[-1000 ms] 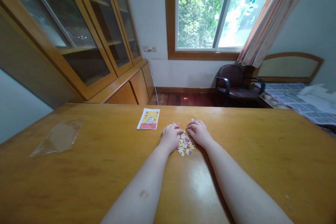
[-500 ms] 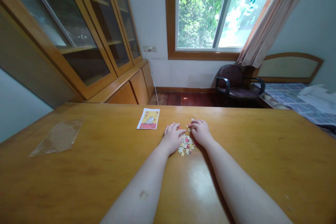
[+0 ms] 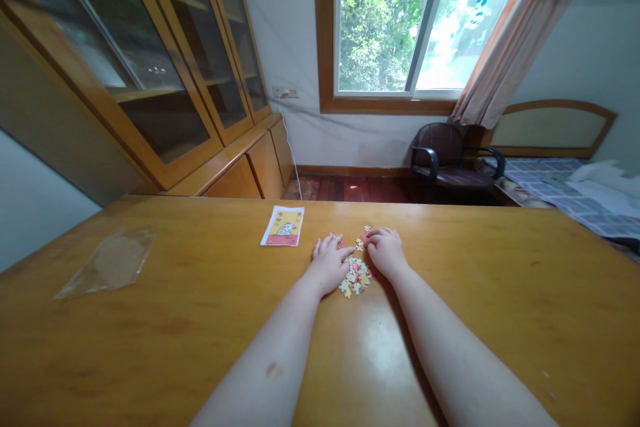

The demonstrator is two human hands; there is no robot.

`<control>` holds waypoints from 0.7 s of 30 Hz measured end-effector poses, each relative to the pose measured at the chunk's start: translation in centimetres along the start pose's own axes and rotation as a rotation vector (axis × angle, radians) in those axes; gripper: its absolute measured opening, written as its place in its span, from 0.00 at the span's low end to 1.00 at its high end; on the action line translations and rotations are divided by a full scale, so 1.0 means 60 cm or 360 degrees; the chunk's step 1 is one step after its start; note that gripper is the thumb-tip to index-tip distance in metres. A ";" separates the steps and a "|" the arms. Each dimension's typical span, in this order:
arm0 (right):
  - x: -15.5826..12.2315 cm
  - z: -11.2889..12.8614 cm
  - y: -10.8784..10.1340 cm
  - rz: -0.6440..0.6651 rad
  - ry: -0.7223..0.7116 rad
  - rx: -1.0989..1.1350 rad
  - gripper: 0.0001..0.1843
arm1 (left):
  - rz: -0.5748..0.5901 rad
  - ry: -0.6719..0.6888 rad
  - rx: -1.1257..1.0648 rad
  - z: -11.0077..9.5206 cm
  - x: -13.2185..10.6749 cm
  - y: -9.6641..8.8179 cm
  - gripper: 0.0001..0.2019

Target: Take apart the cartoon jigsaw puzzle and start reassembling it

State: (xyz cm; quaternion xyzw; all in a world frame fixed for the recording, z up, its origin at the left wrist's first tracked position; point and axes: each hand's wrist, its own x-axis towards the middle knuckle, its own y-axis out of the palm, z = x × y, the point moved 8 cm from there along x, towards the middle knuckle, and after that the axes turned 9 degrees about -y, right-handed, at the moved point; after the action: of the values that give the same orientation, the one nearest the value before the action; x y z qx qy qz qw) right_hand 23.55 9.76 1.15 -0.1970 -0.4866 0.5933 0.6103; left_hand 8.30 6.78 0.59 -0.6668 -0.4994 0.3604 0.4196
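Note:
A small heap of jigsaw puzzle pieces (image 3: 356,275) in white, yellow and pink lies on the wooden table (image 3: 175,347) between my hands. My left hand (image 3: 330,260) rests on the left side of the heap, fingers spread, with a few pieces showing at its fingertips. On the right, my right hand (image 3: 386,250) lies with bent fingers at the heap's upper right edge, touching pink pieces; whether it grips one is hidden. A few loose pieces (image 3: 360,244) sit between the hands, and one more lies just beyond my right fingers.
A picture card (image 3: 283,227) with a white cartoon animal on yellow and pink lies left of my hands. Farther left is a clear plastic bag (image 3: 110,260). Beyond the table stand a glass-door cabinet (image 3: 235,180), an armchair (image 3: 447,153) and a bed (image 3: 555,180).
My right hand has shifted slightly to the right and its fingers have drawn in, uncovering a few pieces between the hands. My left hand has stayed nearly still.

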 end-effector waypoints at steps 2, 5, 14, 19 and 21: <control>0.000 0.005 0.005 0.0037 -0.0034 0.0026 0.15 | 0.0005 0.0005 0.0005 0.000 0.000 0.000 0.20; 0.001 0.014 0.012 0.0085 -0.0128 0.0076 0.14 | 0.0018 0.0016 0.0018 -0.003 -0.001 -0.001 0.21; -0.003 0.002 0.004 0.0043 0.0038 -0.0056 0.16 | 0.0036 -0.0017 0.0107 -0.006 -0.005 -0.002 0.24; -0.004 -0.009 -0.009 -0.0035 0.0165 -0.0096 0.15 | 0.0015 -0.0042 0.0091 -0.002 -0.005 -0.002 0.22; -0.004 -0.003 -0.005 -0.0017 0.0098 -0.0096 0.15 | 0.0001 -0.0044 0.0075 -0.003 -0.005 -0.005 0.22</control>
State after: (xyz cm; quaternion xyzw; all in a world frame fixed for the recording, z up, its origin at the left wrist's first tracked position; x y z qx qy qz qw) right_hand 23.92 9.55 1.23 -0.2308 -0.4864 0.5687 0.6218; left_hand 8.28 6.52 0.94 -0.6519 -0.4962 0.3815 0.4282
